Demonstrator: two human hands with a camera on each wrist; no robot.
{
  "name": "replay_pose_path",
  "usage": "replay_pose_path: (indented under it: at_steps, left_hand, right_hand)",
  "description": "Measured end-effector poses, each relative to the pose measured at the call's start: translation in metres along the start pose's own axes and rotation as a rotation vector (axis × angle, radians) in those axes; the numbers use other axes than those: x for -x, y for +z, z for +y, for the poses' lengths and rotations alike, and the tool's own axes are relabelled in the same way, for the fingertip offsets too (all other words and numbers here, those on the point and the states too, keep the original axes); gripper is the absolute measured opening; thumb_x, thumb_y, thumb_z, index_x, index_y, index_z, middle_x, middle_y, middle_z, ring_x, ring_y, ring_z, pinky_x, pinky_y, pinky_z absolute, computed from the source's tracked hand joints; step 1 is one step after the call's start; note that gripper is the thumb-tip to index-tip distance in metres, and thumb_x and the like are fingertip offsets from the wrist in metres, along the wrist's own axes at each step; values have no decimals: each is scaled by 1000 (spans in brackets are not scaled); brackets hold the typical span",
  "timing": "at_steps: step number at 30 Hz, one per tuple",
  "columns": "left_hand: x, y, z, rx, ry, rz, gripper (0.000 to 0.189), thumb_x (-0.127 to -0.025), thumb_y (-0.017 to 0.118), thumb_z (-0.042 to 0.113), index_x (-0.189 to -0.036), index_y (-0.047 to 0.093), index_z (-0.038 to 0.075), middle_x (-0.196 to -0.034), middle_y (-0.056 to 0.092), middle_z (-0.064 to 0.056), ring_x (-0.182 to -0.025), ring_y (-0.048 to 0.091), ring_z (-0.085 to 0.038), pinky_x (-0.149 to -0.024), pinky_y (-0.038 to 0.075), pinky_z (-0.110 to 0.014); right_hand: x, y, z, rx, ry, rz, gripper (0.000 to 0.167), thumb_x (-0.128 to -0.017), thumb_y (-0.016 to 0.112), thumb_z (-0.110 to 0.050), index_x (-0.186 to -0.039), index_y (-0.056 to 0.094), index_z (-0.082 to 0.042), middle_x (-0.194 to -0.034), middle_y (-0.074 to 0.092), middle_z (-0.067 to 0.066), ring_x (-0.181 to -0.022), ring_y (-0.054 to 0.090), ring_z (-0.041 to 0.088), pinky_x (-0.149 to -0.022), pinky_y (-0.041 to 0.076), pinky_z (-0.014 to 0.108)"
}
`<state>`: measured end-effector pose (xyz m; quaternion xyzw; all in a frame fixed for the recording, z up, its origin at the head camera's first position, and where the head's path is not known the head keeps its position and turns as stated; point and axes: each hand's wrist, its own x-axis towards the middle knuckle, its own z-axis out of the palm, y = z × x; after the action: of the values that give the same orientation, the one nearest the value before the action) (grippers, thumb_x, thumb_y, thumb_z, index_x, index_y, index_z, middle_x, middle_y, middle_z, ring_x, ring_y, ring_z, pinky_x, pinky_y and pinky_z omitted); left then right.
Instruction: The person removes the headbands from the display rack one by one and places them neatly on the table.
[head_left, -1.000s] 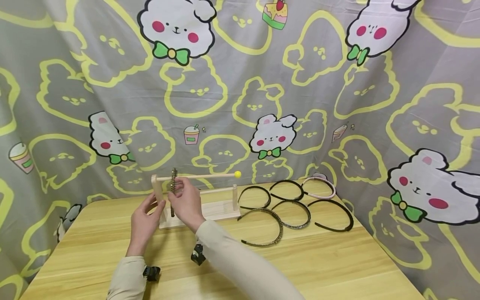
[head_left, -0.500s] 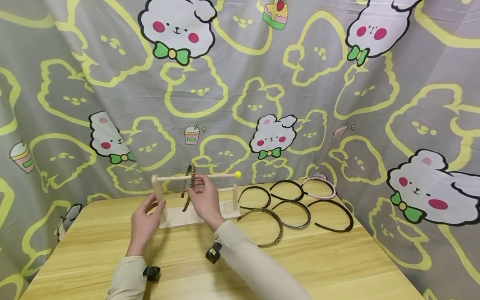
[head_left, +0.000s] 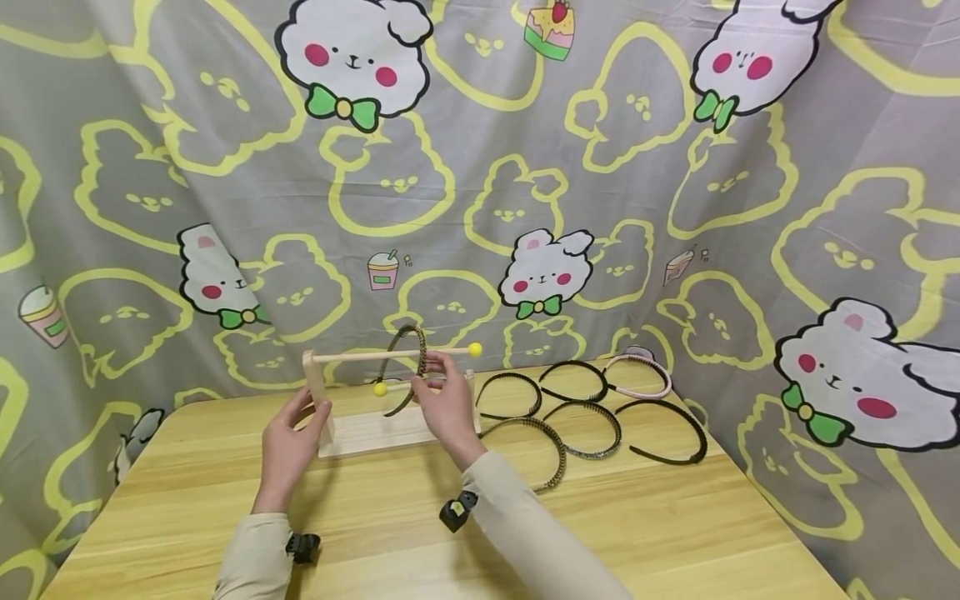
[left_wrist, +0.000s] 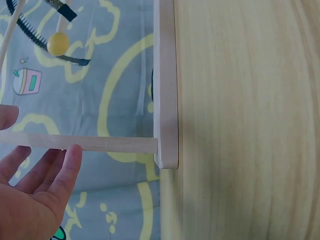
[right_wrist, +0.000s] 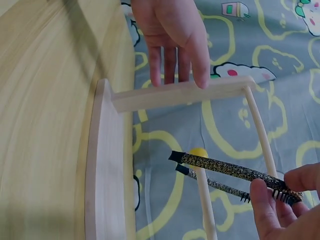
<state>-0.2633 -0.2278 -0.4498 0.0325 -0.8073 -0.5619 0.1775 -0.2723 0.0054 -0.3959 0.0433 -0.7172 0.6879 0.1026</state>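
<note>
In the head view my left hand (head_left: 288, 442) grips the left upright (head_left: 318, 404) of a wooden display stand. The left wrist view has its fingers (left_wrist: 70, 170) and thumb on opposite sides of that upright (left_wrist: 115, 144). My right hand (head_left: 447, 408) pinches a dark, glittery headband (right_wrist: 225, 170) with comb teeth inside. The headband stands around the upper rod (head_left: 360, 357), near the rod's yellow ball end (head_left: 474, 350). A lower rod ends in another yellow ball (head_left: 381, 389), close to the headband's open ends. My right hand partly covers the stand's right upright.
Several headbands lie to the right of the stand on the wooden table (head_left: 600, 525): a beaded one (head_left: 558, 462), a black one (head_left: 701, 429) and a pale pink one (head_left: 663, 375) among them. A patterned curtain (head_left: 480, 192) hangs behind.
My right hand has slid the headband rightward along the upper rod, from near the left upright towards the ball end. The headband has turned to show more of its curve. My left hand stays put.
</note>
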Motion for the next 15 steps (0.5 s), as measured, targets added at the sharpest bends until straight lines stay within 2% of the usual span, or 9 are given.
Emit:
replay_pose_path:
  at_steps: [6, 15]
  left_hand:
    - [-1, 1, -1, -6, 7, 8, 55, -102, 65, 33, -151, 52, 12, -146, 58, -15, -127, 57, -30, -79, 43, 0]
    - [-1, 1, -3, -15, 5, 16, 54, -102, 65, 35, -150, 54, 14, -144, 59, -13, -119, 57, -16, -79, 44, -1]
  right_hand:
    - [1, -17, 5, -67, -3, 37, 41, -96, 66, -1, -136, 57, -5, -123, 61, 15, -101, 68, 22, -86, 62, 42]
    - [3, -42, 8, -106, 17, 63, 42, -99, 64, 0, -139, 53, -5, -128, 56, 19, -105, 66, 28, -86, 62, 38]
